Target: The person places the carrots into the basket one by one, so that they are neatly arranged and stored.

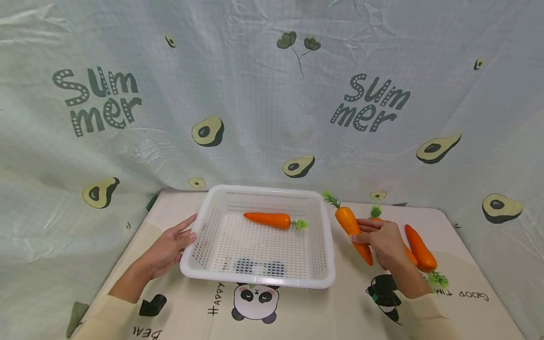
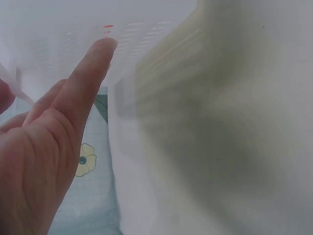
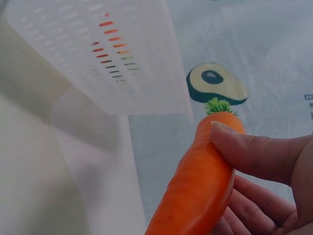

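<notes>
A white plastic basket [image 1: 257,282] with slotted walls stands on the table, and one orange carrot [image 1: 267,219] with a green top lies inside it. My left hand [image 1: 167,248] holds the basket's left side, thumb over the rim and fingers stretched along the outer wall [image 2: 142,36]. To the right of the basket, my right hand [image 1: 384,241] grips another carrot [image 1: 347,221] between thumb and fingers. This carrot [image 3: 195,181] is tilted, its leafy end toward the basket's right rim.
Right of my right hand lies a carrot [image 1: 420,248] with its leaves toward me. Beside it, more orange carrot [image 1: 410,255] shows, partly hidden by the hand. A patterned curtain [image 1: 255,94] hangs behind the table [image 1: 340,311], whose cover carries panda prints.
</notes>
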### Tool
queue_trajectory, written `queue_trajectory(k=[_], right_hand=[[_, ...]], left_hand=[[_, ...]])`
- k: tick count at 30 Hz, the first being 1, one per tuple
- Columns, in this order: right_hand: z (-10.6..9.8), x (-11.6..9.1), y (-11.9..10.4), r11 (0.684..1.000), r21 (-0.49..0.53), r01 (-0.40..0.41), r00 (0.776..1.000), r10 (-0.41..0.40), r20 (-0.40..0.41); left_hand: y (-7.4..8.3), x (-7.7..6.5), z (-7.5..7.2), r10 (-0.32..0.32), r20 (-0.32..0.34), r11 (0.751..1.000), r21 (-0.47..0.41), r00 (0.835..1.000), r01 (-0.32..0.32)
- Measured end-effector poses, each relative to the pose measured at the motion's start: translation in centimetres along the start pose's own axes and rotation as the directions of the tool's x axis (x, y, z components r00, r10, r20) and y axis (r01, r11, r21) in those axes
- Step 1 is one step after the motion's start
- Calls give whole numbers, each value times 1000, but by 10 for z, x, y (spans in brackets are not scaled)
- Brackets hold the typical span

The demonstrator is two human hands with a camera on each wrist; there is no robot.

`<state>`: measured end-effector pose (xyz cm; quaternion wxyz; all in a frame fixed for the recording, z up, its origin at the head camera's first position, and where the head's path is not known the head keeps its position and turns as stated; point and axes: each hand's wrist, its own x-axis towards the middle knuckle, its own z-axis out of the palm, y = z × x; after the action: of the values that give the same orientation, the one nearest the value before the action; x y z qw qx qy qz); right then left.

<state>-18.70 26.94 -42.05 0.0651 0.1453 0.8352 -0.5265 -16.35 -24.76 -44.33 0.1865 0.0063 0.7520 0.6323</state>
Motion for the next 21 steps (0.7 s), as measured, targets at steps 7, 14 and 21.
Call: queue_trajectory(k=[7,14,21], right_hand=[[2,-2,-12,1000,-11,8,999,-7,47],[3,-2,-21,999,-10,52,992,-50,113],[8,-1,-33,998,-3,66,987,-65,145]], left_hand=[[-1,0,1,7,3,1000,2,1000,-7],[-2,0,0,2,1,1000,-7,1000,-2],[-3,1,0,9,7,1000,-7,1000,-8]])
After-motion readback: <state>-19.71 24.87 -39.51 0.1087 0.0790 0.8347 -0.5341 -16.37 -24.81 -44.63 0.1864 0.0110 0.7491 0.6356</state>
